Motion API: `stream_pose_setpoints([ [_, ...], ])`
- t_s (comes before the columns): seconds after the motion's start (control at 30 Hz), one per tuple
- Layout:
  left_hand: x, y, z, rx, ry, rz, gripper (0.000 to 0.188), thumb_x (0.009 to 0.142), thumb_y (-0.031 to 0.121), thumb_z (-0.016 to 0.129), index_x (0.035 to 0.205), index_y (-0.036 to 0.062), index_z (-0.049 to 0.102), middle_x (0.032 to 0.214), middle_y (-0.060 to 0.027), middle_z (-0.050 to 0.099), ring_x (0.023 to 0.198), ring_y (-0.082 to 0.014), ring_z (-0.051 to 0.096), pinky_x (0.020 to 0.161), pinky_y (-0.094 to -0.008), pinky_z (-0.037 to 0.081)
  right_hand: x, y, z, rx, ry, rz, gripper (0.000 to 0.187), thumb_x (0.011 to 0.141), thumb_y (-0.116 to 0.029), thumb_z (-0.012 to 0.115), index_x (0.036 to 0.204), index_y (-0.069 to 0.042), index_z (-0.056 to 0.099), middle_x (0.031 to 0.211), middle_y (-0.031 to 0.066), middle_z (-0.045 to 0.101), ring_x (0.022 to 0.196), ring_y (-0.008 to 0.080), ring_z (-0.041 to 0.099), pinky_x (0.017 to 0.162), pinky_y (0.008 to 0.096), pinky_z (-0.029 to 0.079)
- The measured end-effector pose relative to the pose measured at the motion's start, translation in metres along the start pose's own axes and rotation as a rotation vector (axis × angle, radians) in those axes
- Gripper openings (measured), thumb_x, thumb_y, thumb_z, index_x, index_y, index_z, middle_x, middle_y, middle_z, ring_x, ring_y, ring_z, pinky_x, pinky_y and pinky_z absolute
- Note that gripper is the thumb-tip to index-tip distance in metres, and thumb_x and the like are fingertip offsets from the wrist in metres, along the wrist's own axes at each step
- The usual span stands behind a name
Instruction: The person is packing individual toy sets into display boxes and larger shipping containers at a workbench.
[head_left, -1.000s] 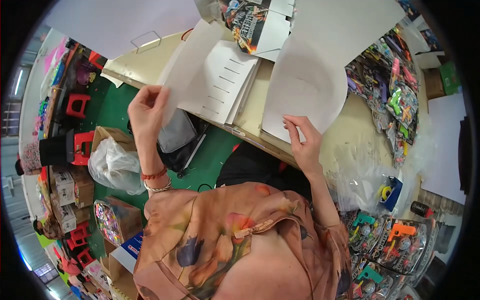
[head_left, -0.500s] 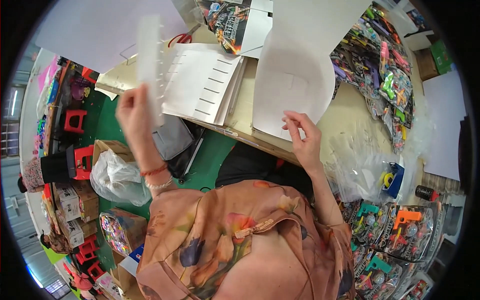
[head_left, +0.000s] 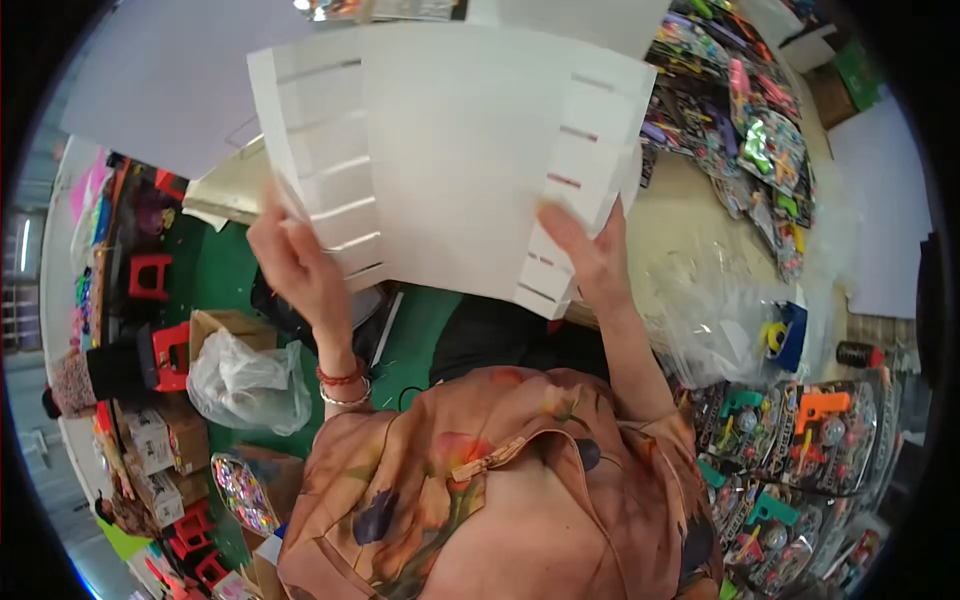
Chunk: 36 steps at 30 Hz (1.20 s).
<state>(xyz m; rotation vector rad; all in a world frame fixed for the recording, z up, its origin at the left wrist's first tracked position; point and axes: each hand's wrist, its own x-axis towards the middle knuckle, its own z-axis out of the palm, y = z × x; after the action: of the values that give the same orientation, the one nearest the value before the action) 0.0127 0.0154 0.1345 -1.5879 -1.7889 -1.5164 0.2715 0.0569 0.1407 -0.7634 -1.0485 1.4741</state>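
Note:
A large white slotted cardboard sheet (head_left: 450, 150) spreads in front of me, raised over the table's front edge. Rows of short slots run down its left and right side panels, and both panels bend at creases. My left hand (head_left: 298, 255) is closed at the sheet's lower left edge, its fingers curled and slightly blurred. On the other side, my right hand (head_left: 598, 262) grips the right panel, thumb on the near face and fingers behind. The sheet covers most of the tabletop beyond it, so what lies under it is hidden.
Packaged colourful toys (head_left: 725, 120) are heaped at the table's far right. Clear plastic bags (head_left: 705, 310) lie near a blue tape dispenser (head_left: 790, 335). More bagged toys (head_left: 790, 460) are stacked at lower right. A white plastic bag (head_left: 245, 375) and red stools (head_left: 150, 275) stand on the left.
The slotted sheet, earlier edge-on in my left hand, now faces me, opened wide between both hands. My right hand has moved from the plain white sheet to the slotted sheet's right panel.

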Motion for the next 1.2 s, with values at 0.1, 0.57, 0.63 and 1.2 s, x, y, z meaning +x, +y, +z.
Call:
stream_pose_setpoints([
  [0.1, -0.019, 0.025, 0.031, -0.318, -0.324, -0.209, 0.039, 0.093, 0.024, 0.051, 0.122, -0.0016, 0.049, 0.108, -0.013, 0.054, 0.102, -0.02, 0.05, 0.089, -0.0306, 0.039, -0.028, 0.006, -0.029, -0.01, -0.101, 0.018, 0.06, 0.081, -0.01, 0.065, 0.132, 0.0, 0.036, 0.122, 0.0099, 0.05, 0.112, 0.0167, 0.048, 0.094, 0.0309, 0.039],
  [0.57, -0.059, 0.079, 0.131, -0.336, -0.702, -0.261, 0.057, 0.09, 0.006, 0.046, 0.141, 0.0026, 0.018, 0.104, -0.0279, 0.056, 0.079, -0.0427, 0.058, 0.066, -0.0463, 0.045, 0.018, 0.058, -0.029, -0.835, 0.314, -0.39, 0.072, 0.091, -0.024, 0.05, 0.139, 0.006, 0.005, 0.13, 0.03, 0.038, 0.109, 0.0402, 0.051, 0.088, 0.0413, 0.042],
  [0.63, -0.073, 0.072, 0.136, -0.328, -0.723, -0.245, 0.058, 0.09, 0.005, 0.045, 0.14, 0.0003, 0.017, 0.108, -0.0277, 0.053, 0.084, -0.042, 0.056, 0.07, -0.0461, 0.045, 0.022, 0.068, -0.034, -0.875, 0.309, -0.281, 0.071, 0.093, -0.028, 0.047, 0.139, 0.007, 0.007, 0.134, 0.0276, 0.034, 0.117, 0.0369, 0.044, 0.095, 0.0407, 0.037],
  [1.2, -0.105, 0.04, 0.153, -0.321, -0.912, -0.177, 0.057, 0.089, 0.008, 0.043, 0.138, -0.0032, 0.016, 0.111, -0.0314, 0.052, 0.088, -0.0471, 0.056, 0.074, -0.0484, 0.047, 0.03, 0.111, -0.09, -0.923, 0.391, 0.042, 0.054, 0.093, -0.041, 0.04, 0.129, -0.002, 0.042, 0.125, 0.0248, 0.044, 0.113, 0.0361, 0.044, 0.096, 0.0419, 0.034],
])
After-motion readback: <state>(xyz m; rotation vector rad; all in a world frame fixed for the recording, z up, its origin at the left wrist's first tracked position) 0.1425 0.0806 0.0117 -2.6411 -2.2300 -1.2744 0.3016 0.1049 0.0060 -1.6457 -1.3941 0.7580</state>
